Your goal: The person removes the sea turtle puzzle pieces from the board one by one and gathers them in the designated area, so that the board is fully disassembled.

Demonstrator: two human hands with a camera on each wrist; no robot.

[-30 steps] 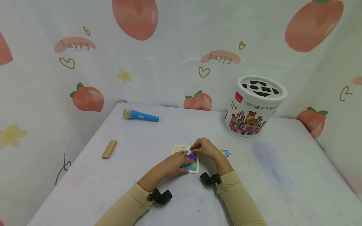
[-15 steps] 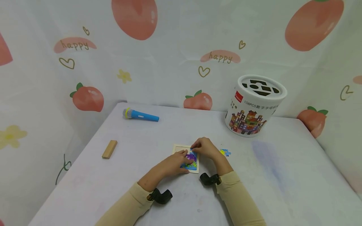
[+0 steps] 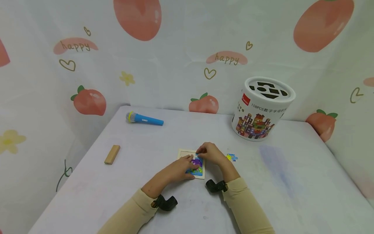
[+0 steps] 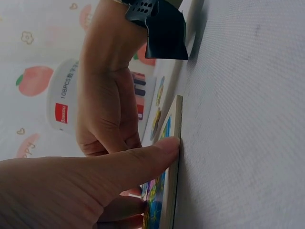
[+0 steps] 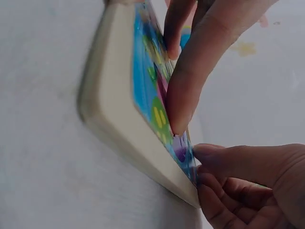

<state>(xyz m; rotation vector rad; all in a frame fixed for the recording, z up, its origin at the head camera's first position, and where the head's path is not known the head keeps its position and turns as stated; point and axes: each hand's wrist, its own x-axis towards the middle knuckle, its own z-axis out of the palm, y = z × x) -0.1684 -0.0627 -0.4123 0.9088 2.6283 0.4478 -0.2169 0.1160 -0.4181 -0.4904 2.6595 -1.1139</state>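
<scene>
Beneath the left hand [image 3: 182, 169], a partly filled puzzle [image 5: 116, 86]

It is pressed, ungripped, by that hand's extended fingers; its far edge is pinched by the right hand [image 3: 211, 152]. Beyond the left hand, bare wood [image 3: 186, 153] is left uncovered; just right of the right hand, a loose piece [image 3: 233, 157] is left unplaced.
</scene>
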